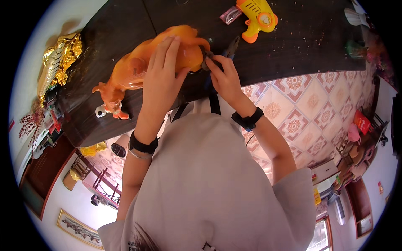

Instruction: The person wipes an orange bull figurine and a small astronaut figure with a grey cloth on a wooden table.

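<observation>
A glossy orange ox-like figurine (pixel 125 67) rests on the dark wooden table (pixel 298 40), its horned head towards the lower left. A small black-and-white ball (pixel 100 111) and a red piece (pixel 122 115) sit by its muzzle. My left hand (pixel 163 72) lies over its body, fingers stretched across the side and thumb apart. At the tail end, the fingertips of my right hand (pixel 222 72) pinch a small dark piece (pixel 207 57) against the figurine; its exact kind is unclear. Pliers (pixel 231 47) lie just beyond the right hand, partly hidden by it.
A yellow-and-orange toy gun (pixel 261 20) lies at the far side beside a small pink packet (pixel 230 15). A gold ornament (pixel 61 59) stands at the left end. Pale crumbs dot the table's right part. Below the near edge is a patterned tile floor (pixel 298 109).
</observation>
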{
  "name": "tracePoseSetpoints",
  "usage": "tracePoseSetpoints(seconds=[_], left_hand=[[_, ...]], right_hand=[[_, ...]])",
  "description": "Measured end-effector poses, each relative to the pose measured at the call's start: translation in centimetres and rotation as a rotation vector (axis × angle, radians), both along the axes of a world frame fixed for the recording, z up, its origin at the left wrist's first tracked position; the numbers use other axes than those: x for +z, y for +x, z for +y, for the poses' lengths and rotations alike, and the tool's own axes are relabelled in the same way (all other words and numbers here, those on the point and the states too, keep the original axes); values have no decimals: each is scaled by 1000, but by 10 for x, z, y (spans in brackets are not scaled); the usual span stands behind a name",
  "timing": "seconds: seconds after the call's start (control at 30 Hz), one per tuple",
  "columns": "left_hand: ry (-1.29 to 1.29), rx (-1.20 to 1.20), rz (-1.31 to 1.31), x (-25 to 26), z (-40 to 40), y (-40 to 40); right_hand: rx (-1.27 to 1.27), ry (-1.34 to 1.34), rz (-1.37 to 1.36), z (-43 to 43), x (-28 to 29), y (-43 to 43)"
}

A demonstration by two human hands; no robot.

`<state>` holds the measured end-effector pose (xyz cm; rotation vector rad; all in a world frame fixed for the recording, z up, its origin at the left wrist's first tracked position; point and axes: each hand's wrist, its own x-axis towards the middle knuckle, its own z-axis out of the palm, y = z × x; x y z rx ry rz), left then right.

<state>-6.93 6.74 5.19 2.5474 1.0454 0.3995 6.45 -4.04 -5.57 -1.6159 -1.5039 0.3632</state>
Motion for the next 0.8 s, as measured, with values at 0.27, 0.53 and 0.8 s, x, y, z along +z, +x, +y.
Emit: tracePoseSetpoints(seconds=[0.27,0.53,0.8], left_hand=[[12,11,-9,-6,-1,-2],[49,17,-20,-7,-3,-2],[7,7,-34,-8,-3,-3]], right_hand=[[-10,69,56,-13,13,9],[-8,328,-292,45,29,11],[-26,222,-96,25,1,8]])
